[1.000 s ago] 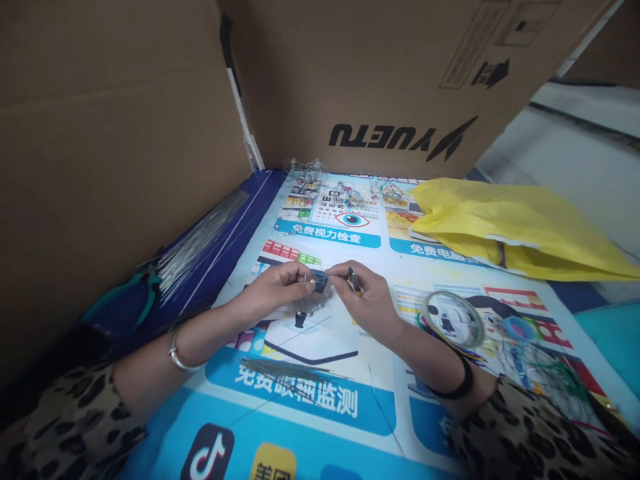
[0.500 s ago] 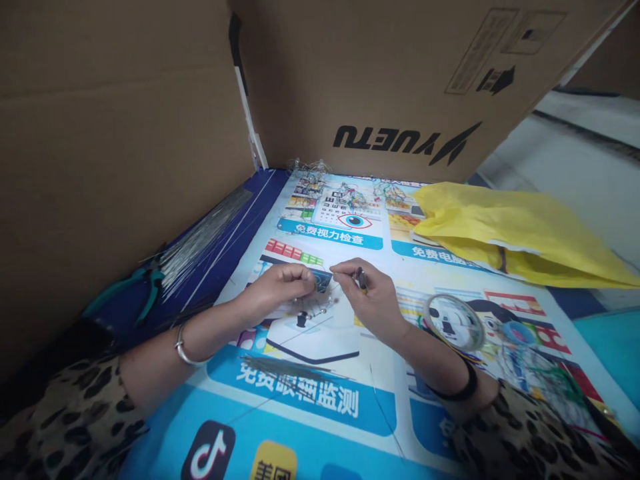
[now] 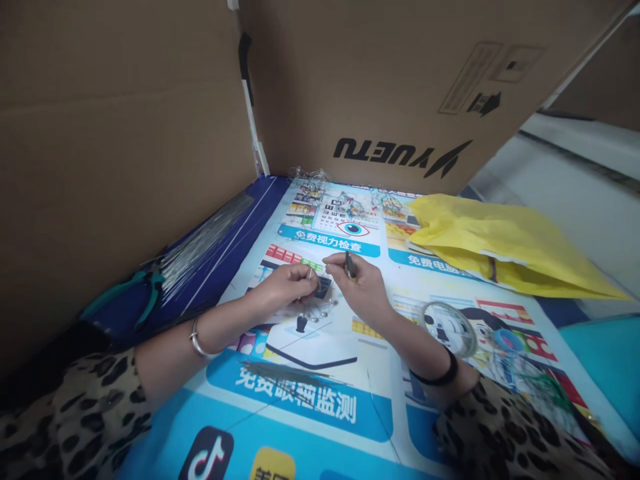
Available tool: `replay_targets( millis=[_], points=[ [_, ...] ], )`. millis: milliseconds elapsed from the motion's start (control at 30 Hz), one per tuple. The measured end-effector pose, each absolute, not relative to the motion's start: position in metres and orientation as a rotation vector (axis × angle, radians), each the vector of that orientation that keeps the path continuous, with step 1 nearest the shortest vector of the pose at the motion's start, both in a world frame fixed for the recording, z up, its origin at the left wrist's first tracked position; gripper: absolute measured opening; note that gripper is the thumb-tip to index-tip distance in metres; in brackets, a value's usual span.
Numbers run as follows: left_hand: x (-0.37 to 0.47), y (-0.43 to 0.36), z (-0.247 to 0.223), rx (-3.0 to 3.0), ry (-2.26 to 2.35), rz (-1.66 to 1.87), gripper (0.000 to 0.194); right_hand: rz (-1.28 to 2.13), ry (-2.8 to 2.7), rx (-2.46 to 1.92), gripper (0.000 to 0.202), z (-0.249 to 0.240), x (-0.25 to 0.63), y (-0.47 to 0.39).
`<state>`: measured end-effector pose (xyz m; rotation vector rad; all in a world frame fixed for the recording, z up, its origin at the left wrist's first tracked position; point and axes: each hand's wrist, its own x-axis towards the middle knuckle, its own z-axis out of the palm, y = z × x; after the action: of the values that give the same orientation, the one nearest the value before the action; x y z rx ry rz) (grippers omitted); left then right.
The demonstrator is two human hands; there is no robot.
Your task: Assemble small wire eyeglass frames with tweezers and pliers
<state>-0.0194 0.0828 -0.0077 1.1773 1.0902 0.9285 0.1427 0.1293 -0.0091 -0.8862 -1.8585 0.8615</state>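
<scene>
My left hand (image 3: pixel 284 288), with a silver bangle at the wrist, is closed in a pinch on a thin wire piece with small shiny beads (image 3: pixel 315 313) that hangs below the fingers. Just right of it, my right hand (image 3: pixel 361 285) is closed around a small dark tool (image 3: pixel 350 265) that sticks up between the fingers. Its thumb and index finger come together near the left fingertips; any wire between them is too fine to make out. A bundle of thin grey wires (image 3: pixel 295 372) lies on the printed sheet below both hands.
Teal-handled pliers (image 3: pixel 150 293) and many straight wires (image 3: pixel 205 243) lie at left. Cardboard walls (image 3: pixel 370 80) stand behind and left. A yellow bag (image 3: pixel 505 240), a clear round roll (image 3: pixel 449 330) and tangled coloured wires (image 3: pixel 540 393) are at right.
The view has shifted slightly. My right hand has turned a little, with the dark tool more upright, and its fingertips have moved slightly left and up. The left hand still pinches the beaded piece.
</scene>
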Motion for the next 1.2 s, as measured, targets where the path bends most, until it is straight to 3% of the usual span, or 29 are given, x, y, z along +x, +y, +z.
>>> replay_targets(
  millis=[433,800,1200],
  points=[
    [-0.023,0.082,-0.011,1.180,1.363,1.196,0.016,0.919,-2.332,-1.287,0.038,0.018,0.169,0.111],
    [-0.019,0.076,-0.011,1.495,1.420,1.225,0.009,0.039,-2.640,-1.436,0.032,0.011,0.159,0.103],
    [-0.016,0.075,-0.014,1.683,1.568,1.216,0.010,-0.183,-2.584,-1.440,0.032,0.009,0.155,0.099]
  ],
)
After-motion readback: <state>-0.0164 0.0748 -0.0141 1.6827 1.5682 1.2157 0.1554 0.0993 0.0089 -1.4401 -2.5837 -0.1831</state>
